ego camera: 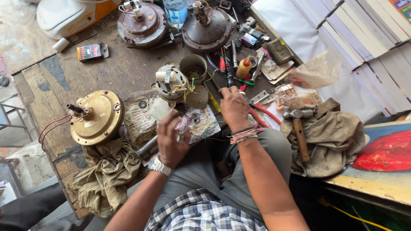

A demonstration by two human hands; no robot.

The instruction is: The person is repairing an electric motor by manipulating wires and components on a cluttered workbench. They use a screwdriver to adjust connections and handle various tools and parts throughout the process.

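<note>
My left hand hovers over a crumpled printed wrapper on the wooden workbench, fingers curled, and what it holds is hidden. My right hand rests palm down among the tools, beside a yellow-handled screwdriver and red-handled pliers; I cannot see anything in its grip. Just beyond both hands sits a small fan motor with white parts and coloured wires, next to a grey metal cup.
A brass-coloured motor housing with red wires lies at left above a dirty rag. Two rusty motor housings stand at the back. A hammer lies on cloth at right, near stacked books.
</note>
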